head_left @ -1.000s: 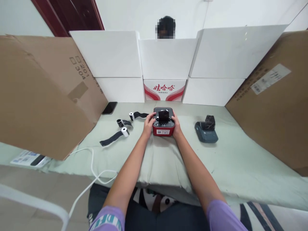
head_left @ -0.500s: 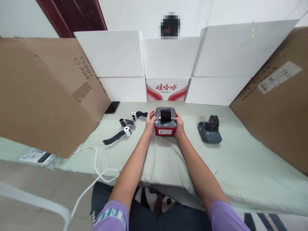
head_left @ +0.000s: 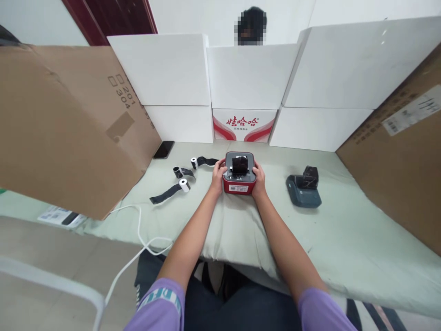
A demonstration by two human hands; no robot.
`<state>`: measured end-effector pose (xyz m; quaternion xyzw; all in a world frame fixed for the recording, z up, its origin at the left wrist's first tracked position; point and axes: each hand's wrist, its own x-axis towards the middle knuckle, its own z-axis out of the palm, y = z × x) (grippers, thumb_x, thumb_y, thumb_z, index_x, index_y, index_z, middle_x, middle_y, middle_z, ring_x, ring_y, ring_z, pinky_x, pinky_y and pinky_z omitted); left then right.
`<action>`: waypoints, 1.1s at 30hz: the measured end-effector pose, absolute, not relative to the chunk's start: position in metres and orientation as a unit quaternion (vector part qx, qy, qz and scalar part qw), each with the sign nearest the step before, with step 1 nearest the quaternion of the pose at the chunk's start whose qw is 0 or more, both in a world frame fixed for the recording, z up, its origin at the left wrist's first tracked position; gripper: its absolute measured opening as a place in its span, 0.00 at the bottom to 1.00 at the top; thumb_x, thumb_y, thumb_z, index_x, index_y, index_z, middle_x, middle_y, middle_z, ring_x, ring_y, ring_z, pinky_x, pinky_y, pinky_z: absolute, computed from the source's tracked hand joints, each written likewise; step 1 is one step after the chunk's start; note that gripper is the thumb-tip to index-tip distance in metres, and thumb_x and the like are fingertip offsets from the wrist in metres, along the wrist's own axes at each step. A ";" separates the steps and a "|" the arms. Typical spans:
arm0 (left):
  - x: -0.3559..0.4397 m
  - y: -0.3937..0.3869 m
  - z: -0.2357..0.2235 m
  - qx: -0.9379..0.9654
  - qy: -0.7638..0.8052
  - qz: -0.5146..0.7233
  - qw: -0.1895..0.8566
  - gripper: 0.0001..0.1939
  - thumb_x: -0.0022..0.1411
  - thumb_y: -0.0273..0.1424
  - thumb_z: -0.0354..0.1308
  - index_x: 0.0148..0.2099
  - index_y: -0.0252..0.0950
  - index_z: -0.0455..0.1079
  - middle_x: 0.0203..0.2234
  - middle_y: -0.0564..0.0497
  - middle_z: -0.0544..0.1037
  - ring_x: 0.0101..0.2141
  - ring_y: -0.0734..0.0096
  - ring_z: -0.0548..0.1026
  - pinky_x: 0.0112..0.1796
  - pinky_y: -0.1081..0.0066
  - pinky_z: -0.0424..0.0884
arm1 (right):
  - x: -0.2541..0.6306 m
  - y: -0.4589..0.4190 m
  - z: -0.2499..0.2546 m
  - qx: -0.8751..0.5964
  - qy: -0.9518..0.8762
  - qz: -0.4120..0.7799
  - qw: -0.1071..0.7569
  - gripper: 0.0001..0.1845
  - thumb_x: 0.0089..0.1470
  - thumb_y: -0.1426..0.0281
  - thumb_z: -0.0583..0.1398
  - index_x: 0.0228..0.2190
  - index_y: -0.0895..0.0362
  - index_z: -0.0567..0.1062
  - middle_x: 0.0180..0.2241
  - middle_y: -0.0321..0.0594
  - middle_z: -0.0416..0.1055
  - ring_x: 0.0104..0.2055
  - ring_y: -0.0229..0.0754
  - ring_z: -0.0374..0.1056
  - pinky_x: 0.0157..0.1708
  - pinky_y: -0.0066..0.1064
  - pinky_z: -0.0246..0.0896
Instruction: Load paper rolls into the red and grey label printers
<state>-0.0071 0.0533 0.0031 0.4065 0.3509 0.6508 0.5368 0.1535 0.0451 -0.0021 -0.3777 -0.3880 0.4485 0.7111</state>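
A small red and grey label printer [head_left: 240,174] sits in front of me on the cloth-covered table. Black paper [head_left: 240,164] sticks up out of its top, and a white label is on its front side. My left hand [head_left: 218,177] grips the printer's left side, thumb near the top edge. On the opposite side my right hand [head_left: 259,180] holds it the same way. To the left lie three small paper rolls: a white one [head_left: 184,185] nearest, a dark one [head_left: 178,172] behind it, and another white one [head_left: 195,163] farthest, each with a black strip trailing.
A dark blue-grey printer [head_left: 303,195] with black paper stands at right. A phone [head_left: 163,150] lies at back left. White boxes [head_left: 246,80] wall off the back; cardboard sheets [head_left: 69,124] flank both sides. A white cable [head_left: 138,225] hangs over the front edge. Someone's head shows behind the boxes.
The view has shifted slightly, so everything sits a little differently in the picture. Both hands keep their hold on the red printer, with no clear movement of it on the table.
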 end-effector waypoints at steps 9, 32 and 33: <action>-0.010 0.057 -0.009 0.429 0.337 0.658 0.519 0.26 0.60 0.43 0.60 0.57 0.38 0.71 0.55 0.45 0.77 0.59 0.56 0.72 0.59 0.60 0.65 | 0.154 0.040 0.004 -0.399 -0.394 0.440 0.702 0.32 0.51 0.57 0.61 0.54 0.59 0.74 0.58 0.47 0.73 0.62 0.52 0.66 0.65 0.46 0.56; -0.014 0.060 -0.015 0.435 0.334 0.657 0.517 0.27 0.60 0.42 0.62 0.59 0.38 0.72 0.59 0.44 0.75 0.63 0.51 0.68 0.64 0.54 0.61 | 0.154 0.041 0.004 -0.399 -0.396 0.432 0.706 0.29 0.51 0.58 0.61 0.52 0.57 0.76 0.57 0.46 0.74 0.60 0.52 0.67 0.64 0.46 0.56; -0.014 0.059 -0.014 0.440 0.332 0.656 0.516 0.27 0.60 0.43 0.62 0.60 0.39 0.72 0.60 0.44 0.75 0.64 0.51 0.68 0.65 0.53 0.60 | 0.154 0.041 0.003 -0.397 -0.395 0.431 0.707 0.29 0.51 0.58 0.61 0.52 0.57 0.76 0.57 0.46 0.74 0.60 0.52 0.67 0.64 0.46 0.56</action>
